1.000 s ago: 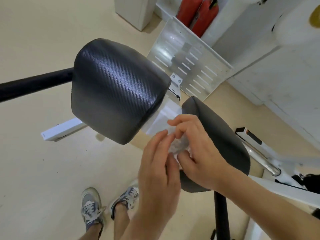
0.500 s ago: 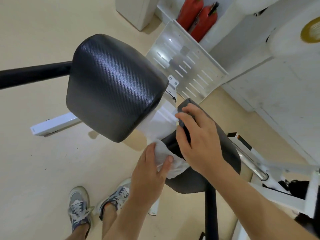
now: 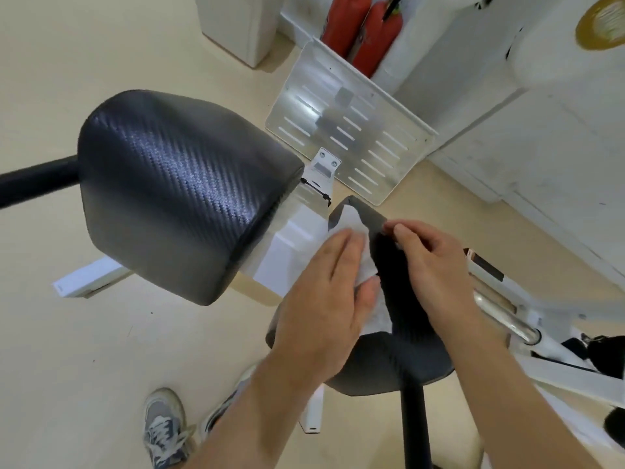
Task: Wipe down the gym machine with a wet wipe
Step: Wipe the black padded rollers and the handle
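Large pad (image 3: 182, 194), 9 o'clock: no wipe on it, and I cannot tell whether it has been wiped. Centre: left hand (image 3: 324, 299), fingers straight, presses the wet wipe (image 3: 351, 228) flat against the small pad (image 3: 399, 350), toward its 11 o'clock edge. Right hand (image 3: 436, 275), just beside it at 3 o'clock, lies on the same pad with its fingers bent; I cannot tell whether it grips. Assessment: wiping is at an early stage, with frame and foot plate (image 3: 345, 130) outstanding. Containers: white recess (image 3: 304, 25), 12 o'clock, holds two red extinguishers (image 3: 368, 35).
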### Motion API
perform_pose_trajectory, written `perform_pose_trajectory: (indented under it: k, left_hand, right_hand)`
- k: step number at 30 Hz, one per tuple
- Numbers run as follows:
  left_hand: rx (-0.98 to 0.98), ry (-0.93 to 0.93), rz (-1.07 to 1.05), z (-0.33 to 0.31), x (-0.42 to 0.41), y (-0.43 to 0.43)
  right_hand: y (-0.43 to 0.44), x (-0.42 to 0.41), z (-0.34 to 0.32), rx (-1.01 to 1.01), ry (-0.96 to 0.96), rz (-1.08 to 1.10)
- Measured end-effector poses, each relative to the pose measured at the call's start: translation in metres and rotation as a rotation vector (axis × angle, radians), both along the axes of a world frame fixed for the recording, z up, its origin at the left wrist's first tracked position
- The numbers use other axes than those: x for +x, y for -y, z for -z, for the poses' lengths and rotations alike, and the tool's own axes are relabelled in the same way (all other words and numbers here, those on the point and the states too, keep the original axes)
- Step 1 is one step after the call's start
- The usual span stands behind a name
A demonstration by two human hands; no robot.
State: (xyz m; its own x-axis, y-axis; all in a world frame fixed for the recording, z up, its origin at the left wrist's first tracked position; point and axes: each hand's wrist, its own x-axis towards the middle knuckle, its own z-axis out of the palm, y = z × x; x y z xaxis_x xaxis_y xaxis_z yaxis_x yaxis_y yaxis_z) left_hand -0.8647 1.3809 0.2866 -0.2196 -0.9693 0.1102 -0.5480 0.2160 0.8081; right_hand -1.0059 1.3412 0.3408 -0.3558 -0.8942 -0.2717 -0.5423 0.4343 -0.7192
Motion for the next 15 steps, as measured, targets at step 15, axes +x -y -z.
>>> perform_pose_trajectory:
  k: [15]
  left_hand:
    - [0.702,0.619,0.44,-0.002,-0.073,0.167]
  right_hand:
    - [0.002,0.012,0.012,0.0,-0.342,-0.037]
